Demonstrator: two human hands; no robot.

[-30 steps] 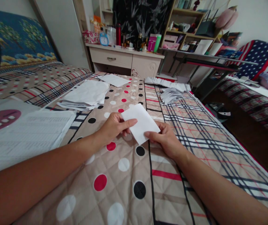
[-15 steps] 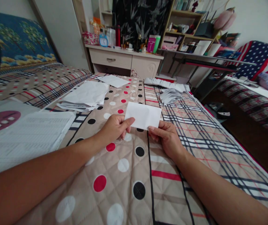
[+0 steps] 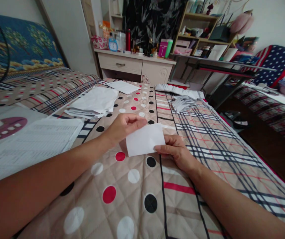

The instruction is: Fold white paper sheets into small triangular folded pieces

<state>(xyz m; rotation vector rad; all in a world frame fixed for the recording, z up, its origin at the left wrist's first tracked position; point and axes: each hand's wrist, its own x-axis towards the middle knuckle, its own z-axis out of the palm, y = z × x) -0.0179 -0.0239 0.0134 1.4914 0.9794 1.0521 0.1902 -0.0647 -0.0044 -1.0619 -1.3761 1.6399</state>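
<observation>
A small white sheet of paper point(image 3: 144, 139) hangs just above the quilt point(image 3: 137, 196), held by both hands. My left hand point(image 3: 122, 126) pinches its upper left edge with thumb and fingers closed. At the sheet's lower right side my right hand point(image 3: 176, 153) grips it, fingers curled over the edge. The blank face of the paper is turned towards me.
A loose stack of white sheets point(image 3: 95, 101) lies at the left, one more sheet point(image 3: 123, 86) behind it, a pile of small folded papers point(image 3: 183, 101) at the right. Printed pages point(image 3: 30, 141) lie near my left arm. A dresser point(image 3: 134, 64) and shelves point(image 3: 202, 36) stand beyond.
The paper was turned from tilted to level, then flipped down towards me and lowered closer to the quilt. My left hand rose to its top edge.
</observation>
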